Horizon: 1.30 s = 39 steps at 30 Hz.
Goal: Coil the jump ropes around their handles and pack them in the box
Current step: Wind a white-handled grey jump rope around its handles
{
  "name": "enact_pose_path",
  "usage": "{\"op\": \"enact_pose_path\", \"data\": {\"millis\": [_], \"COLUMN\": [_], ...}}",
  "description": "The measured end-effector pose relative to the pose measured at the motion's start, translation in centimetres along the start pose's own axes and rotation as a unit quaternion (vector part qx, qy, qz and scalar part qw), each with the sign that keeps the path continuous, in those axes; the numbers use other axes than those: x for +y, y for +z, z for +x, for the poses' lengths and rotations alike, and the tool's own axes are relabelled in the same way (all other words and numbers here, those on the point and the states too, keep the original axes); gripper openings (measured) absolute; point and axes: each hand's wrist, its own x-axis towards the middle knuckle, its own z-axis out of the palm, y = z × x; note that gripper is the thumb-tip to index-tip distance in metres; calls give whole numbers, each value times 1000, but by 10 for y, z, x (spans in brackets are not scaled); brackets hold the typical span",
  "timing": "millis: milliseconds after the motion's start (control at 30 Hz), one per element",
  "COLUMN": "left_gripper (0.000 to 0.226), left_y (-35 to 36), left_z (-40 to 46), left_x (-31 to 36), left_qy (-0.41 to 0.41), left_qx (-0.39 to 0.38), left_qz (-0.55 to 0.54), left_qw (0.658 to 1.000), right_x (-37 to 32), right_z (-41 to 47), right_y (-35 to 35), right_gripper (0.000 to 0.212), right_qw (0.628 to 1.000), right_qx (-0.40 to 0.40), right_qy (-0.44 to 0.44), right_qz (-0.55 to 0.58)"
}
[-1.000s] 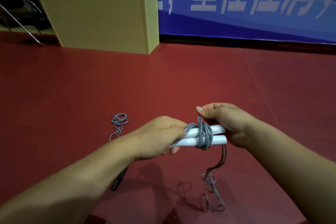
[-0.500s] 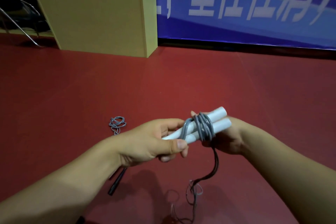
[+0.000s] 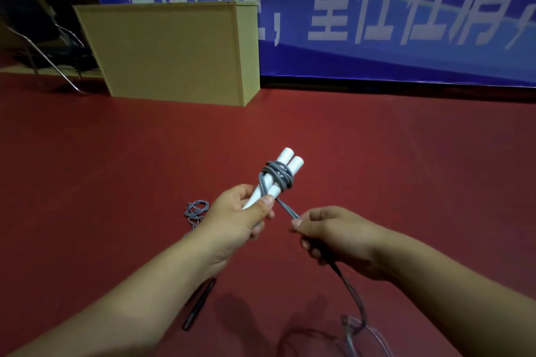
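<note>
While the two white cylindrical plastic handles [image 3: 285, 171] are gripped in the left hand [image 3: 240, 220], tilted, coiled grey rope [image 3: 278, 175] around them, its free strand is pinched just beside them by the right hand [image 3: 333, 236].

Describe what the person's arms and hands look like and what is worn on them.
Both forearms come in from the bottom edge bare: no sleeves reach into view. The left hand and right hand wear no gloves, and no rings, watch or wristband show. Fingernails are short and unpainted where visible. No markings show.
</note>
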Motion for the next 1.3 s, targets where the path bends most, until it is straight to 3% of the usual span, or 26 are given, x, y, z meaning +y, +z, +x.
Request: {"op": "enact_pose_path", "data": {"millis": [133, 400, 633, 767, 933, 1033, 1167, 1300], "left_gripper": [7, 6, 12, 16, 16, 14, 20, 10], "left_y": [-7, -9, -13, -21, -21, -16, -7, -4], "left_z": [12, 24, 29, 28, 21, 19, 14, 7], "left_x": [-17, -29, -31, -32, -33, -32, -30, -25], "left_qy": [1, -8, -15, -25, -30, -28, -21, 17], "left_qx": [42, 93, 120, 121, 56, 7, -78, -189], "left_qz": [119, 184, 257, 358, 479, 495, 532, 501], "left_qw": [992, 978, 959, 925, 875, 868, 843, 844], "right_x": [-3, -4, -13, -11, -6, -2, -1, 4], "right_z": [-2, 0, 0, -1, -1, 1, 2, 6], "right_y": [1, 5, 3, 0, -3, -6, -10, -15], "right_gripper": [15, 24, 36, 37, 27, 28, 26, 32], "right_qw": [998, 987, 936, 911, 913, 908, 911, 913], "right_qx": [23, 64, 107, 146, 172, 205, 219, 252], "right_qy": [-9, 12, 48, -30, -125, -165, -174, -152], "right_qz": [-56, -145, -331, -385, -349, -325, -303, -284]}}
